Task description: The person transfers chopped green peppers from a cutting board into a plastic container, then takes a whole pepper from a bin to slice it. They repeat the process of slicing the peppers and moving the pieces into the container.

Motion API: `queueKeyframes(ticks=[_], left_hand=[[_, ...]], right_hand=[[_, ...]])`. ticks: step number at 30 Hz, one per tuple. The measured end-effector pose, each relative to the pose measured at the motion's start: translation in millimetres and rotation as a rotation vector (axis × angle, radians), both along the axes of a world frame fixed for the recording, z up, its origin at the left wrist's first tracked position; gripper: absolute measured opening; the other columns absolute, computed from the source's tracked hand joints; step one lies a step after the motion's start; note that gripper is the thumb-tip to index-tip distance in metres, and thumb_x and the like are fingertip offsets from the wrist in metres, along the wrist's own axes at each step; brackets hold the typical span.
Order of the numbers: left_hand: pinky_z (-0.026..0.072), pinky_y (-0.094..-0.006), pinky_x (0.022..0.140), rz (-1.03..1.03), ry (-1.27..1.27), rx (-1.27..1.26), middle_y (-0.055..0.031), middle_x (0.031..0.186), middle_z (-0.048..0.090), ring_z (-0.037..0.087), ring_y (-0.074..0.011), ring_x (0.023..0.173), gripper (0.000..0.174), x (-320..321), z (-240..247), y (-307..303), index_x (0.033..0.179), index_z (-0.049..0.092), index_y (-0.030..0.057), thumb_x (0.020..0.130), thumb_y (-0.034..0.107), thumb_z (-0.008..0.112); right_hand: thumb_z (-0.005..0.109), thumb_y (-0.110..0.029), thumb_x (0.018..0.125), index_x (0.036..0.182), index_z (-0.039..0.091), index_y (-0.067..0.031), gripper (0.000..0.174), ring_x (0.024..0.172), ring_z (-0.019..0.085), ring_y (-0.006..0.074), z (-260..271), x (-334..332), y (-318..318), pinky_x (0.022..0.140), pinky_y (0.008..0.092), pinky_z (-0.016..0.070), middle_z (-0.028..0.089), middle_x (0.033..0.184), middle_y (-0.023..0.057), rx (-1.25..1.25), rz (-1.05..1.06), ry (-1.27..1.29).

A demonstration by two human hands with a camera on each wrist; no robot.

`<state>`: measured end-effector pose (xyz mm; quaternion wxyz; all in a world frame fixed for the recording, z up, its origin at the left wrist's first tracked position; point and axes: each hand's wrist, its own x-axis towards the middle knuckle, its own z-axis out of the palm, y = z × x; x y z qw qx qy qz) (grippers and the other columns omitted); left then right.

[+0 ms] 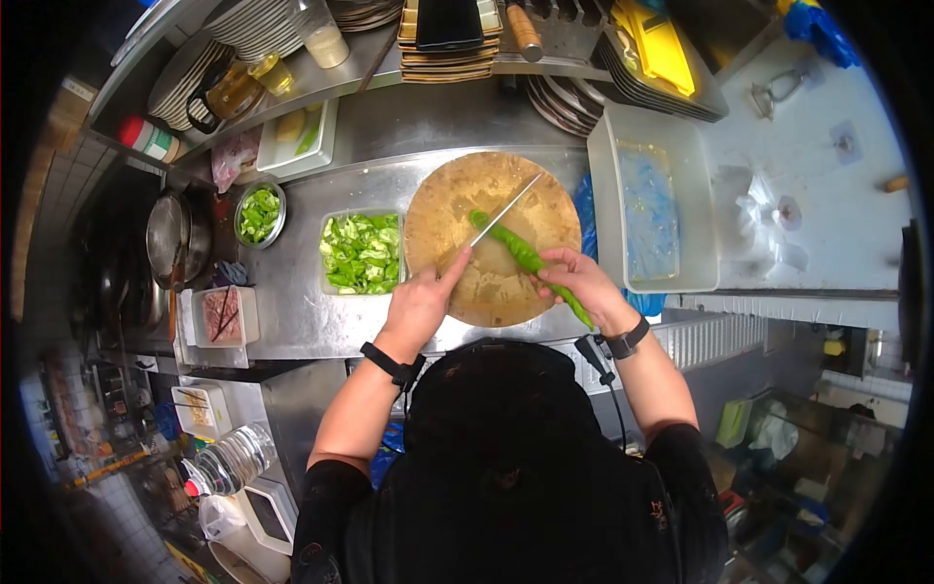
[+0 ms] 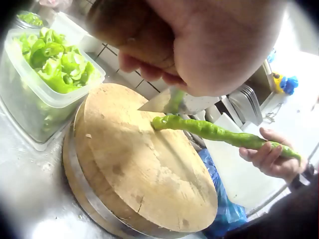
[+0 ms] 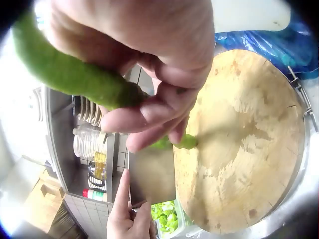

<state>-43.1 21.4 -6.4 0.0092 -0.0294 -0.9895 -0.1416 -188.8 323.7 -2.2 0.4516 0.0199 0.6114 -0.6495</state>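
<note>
My left hand point(image 1: 423, 302) grips a cleaver point(image 1: 508, 205) by its handle, the index finger laid along the blade. The blade stands edge-on over a round wooden chopping block point(image 1: 467, 282) and crosses a long green pepper point(image 1: 523, 253) near one end. That pepper is pinched between the fingers and thumb of my right hand point(image 1: 584, 282), toward its other end. In the right wrist view the cleaver's broad blade point(image 3: 152, 174) shows flat beyond my fingers. A clear plastic container point(image 1: 324, 268) of cut green pepper pieces point(image 1: 360, 251) sits just left of the block.
A metal bowl point(image 1: 282, 216) of cut peppers and a box of meat point(image 1: 222, 316) stand farther left. Right of the block is a white tub point(image 1: 608, 195) with blue plastic point(image 2: 219, 199) beside it. A shelf with stacked plates point(image 1: 452, 58) runs along the back.
</note>
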Motion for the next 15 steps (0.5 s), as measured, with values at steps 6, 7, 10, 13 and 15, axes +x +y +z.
queueKeyframes(ticks=[6,7,10,13,15], left_hand=[[0.0646,-0.0516,0.076,0.037,-0.120,-0.022,-0.0236,0.101,0.072,0.078,-0.0408,0.083,0.087,18,-24,-25,0.176,0.045,0.0290,0.096,-0.001,0.061],[0.0645,-0.0516,0.075,0.037,-0.115,-0.019,-0.0232,0.100,0.072,0.078,-0.0407,0.082,0.086,18,-25,-26,0.175,0.045,0.0288,0.096,-0.001,0.061],[0.0642,-0.0511,0.073,0.045,-0.090,-0.007,-0.0218,0.098,0.071,0.077,-0.0400,0.080,0.086,18,-27,-25,0.175,0.047,0.0285,0.096,0.000,0.063],[0.0637,-0.0500,0.070,0.028,-0.018,0.016,-0.0194,0.095,0.068,0.075,-0.0387,0.076,0.086,12,-19,-12,0.174,0.048,0.0286,0.095,0.001,0.065],[0.0633,-0.0493,0.068,-0.002,0.066,0.046,-0.0179,0.092,0.067,0.074,-0.0378,0.073,0.086,8,-8,2,0.174,0.048,0.0287,0.095,0.001,0.066]], right_hand=[[0.069,-0.017,0.113,0.144,0.062,-0.0013,0.036,0.091,0.078,0.0173,-4,-3,10,0.071,0.0273,0.0575,0.082,0.118,0.0136,-0.030,-0.058,-0.055],[0.068,-0.018,0.113,0.144,0.063,-0.0013,0.035,0.089,0.077,0.0165,-3,-3,12,0.071,0.0272,0.0577,0.082,0.117,0.0137,-0.028,-0.069,-0.073],[0.065,-0.022,0.115,0.140,0.067,-0.0016,0.032,0.083,0.075,0.0138,3,-2,14,0.069,0.0254,0.0574,0.082,0.114,0.0135,-0.005,-0.104,-0.156],[0.063,-0.025,0.117,0.136,0.069,-0.0012,0.032,0.079,0.072,0.0125,2,0,13,0.066,0.0240,0.0565,0.082,0.111,0.0134,-0.005,-0.083,-0.134],[0.062,-0.026,0.117,0.134,0.070,-0.0008,0.032,0.078,0.071,0.0120,3,0,12,0.064,0.0235,0.0559,0.082,0.110,0.0134,0.001,-0.077,-0.143]])
